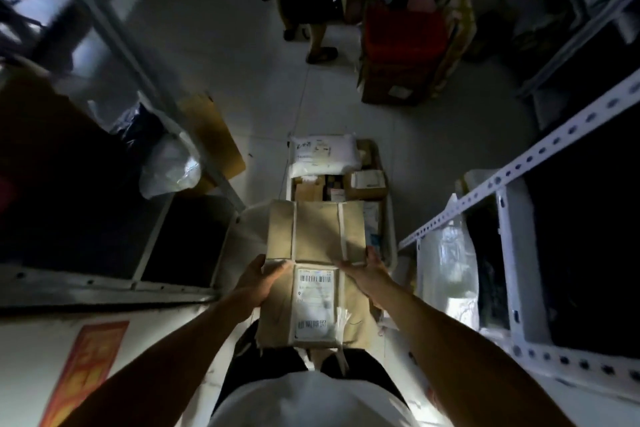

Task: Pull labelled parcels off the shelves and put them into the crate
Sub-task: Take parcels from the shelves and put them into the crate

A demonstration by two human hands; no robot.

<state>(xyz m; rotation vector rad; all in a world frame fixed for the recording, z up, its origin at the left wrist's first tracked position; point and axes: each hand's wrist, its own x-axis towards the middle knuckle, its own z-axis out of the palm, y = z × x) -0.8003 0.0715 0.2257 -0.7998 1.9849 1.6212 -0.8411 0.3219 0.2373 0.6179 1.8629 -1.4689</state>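
parcel: brown cardboard box [317,236], flat and wide, bound with white strapping, shipping label [316,302] on the near face. I see it held out in front of the torso, above the near end of the crate.
left hand: left hand [254,282] grips the box's left edge, thumb on top, fingers go under and out of sight.
right hand: right hand [367,274] holds the right edge, fingers laid along the face and the corner; palm looks flat against it.
handling: my read is stiff, moderate weight, since it takes both hands. Board is matte, not slippery. Straps could snag on other parcels. Best hold is the opposite edges, as now; not the straps.
crate: white crate [391,236] on the floor just ahead, already fairly full: a soft white poly mailer [322,154] at the far end, small cartons [367,184] in the middle.
fit: I judge the free room tight; the box probably rests on top of the load.
shelves: white perforated steel racking [540,152] on the right, grey racking [114,28] on the left, bagged goods on both.
lighting: dim, far detail is blurred.
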